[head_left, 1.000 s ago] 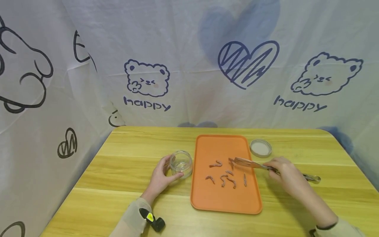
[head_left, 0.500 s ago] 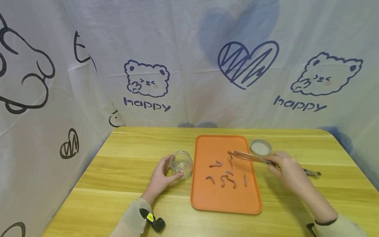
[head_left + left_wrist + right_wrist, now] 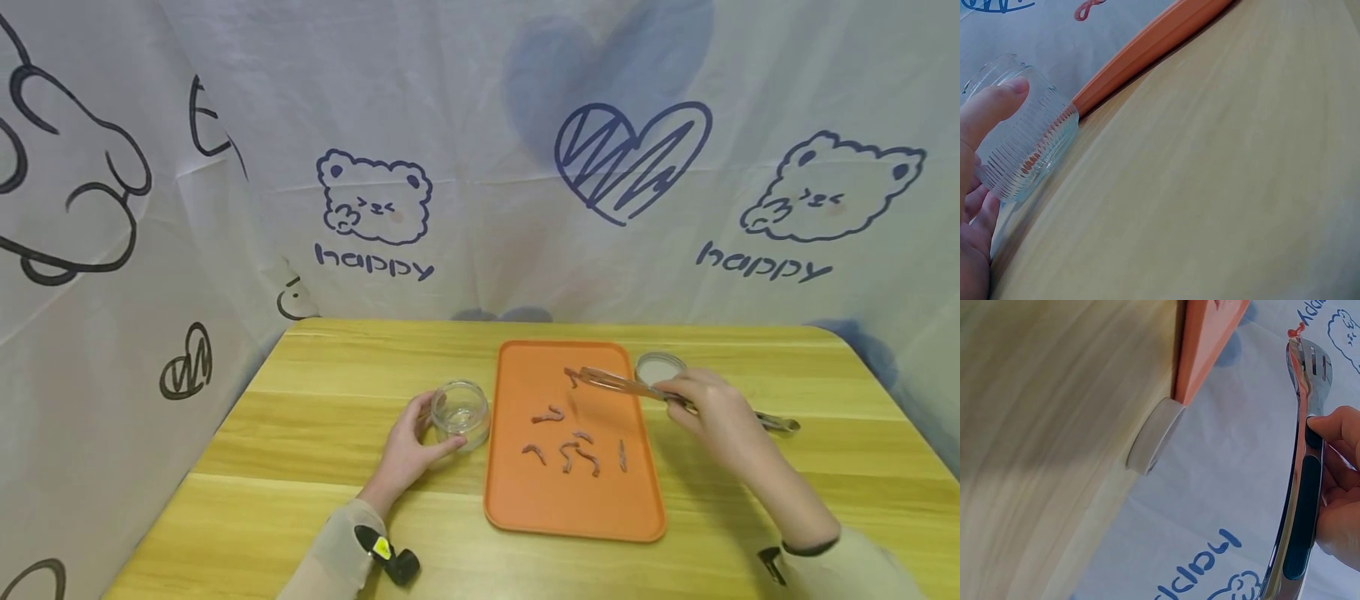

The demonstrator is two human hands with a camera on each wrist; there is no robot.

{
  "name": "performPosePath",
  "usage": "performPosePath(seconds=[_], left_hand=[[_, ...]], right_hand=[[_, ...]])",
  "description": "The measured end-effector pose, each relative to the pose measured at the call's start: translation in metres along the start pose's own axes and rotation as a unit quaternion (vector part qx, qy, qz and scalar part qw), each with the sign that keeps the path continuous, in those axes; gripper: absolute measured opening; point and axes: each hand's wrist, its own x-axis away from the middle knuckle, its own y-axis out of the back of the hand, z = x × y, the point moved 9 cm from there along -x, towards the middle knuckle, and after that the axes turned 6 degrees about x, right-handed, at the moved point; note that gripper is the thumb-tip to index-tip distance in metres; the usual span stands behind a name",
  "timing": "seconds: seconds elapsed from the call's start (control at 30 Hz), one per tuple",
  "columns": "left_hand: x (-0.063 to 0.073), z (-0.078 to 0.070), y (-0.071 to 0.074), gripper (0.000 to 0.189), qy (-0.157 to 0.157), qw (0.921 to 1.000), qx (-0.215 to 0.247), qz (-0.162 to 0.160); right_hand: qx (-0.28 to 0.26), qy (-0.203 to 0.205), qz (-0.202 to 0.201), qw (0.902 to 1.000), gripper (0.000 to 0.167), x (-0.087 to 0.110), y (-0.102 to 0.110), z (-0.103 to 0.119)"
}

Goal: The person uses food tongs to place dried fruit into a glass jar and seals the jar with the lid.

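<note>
My left hand (image 3: 408,450) grips a clear glass jar (image 3: 461,417), its thumb on the near side and fingers round the far left. In the left wrist view the jar (image 3: 1029,137) shows ribbed walls beside the tray. My right hand (image 3: 708,408) holds metal food tongs (image 3: 618,382) with dark grips, squeezed together. At their tips is a small reddish-brown, worm-like strip (image 3: 572,376), raised over the far part of the orange tray (image 3: 570,510). Several similar curled strips (image 3: 588,461) lie on the tray's middle.
A round, pale lid (image 3: 660,367) rests on the wooden table (image 3: 345,358) against the tray's far right side. Behind the table hangs a white cloth (image 3: 495,208) printed with hearts and bears.
The tongs have lifted the strip off the tray and carried it away from me and slightly left. My left hand and the jar have stayed in place.
</note>
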Motion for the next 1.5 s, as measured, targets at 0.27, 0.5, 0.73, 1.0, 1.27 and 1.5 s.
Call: performPosePath(seconds=[0.27,0.5,0.73,1.0,1.27,1.5], left_hand=[[-0.002,0.012,0.002,0.074,-0.004,1.0,0.003,-0.002],[-0.001,0.008,0.001,0.074,0.001,1.0,0.003,0.0],[-0.002,0.013,0.001,0.074,0.002,1.0,0.003,0.001],[-0.001,0.012,0.001,0.073,-0.002,1.0,0.007,0.0],[-0.002,0.014,0.001,0.074,0.012,0.9999,0.009,-0.001],[0.003,-0.015,-0.002,0.073,0.006,0.9999,0.007,0.013]], right_hand=[[-0.01,0.004,0.001,0.9999,0.019,-0.01,0.0,0.011],[-0.019,0.011,-0.002,0.9998,0.021,-0.016,-0.003,0.021],[-0.022,0.016,0.002,0.9996,0.017,-0.022,-0.003,0.029],[-0.021,0.012,0.024,0.9994,0.019,-0.031,-0.007,0.04],[-0.002,0.05,-0.01,0.9987,0.018,-0.039,-0.007,0.058],[-0.027,0.066,0.004,0.9975,0.017,-0.047,-0.015,0.073]])
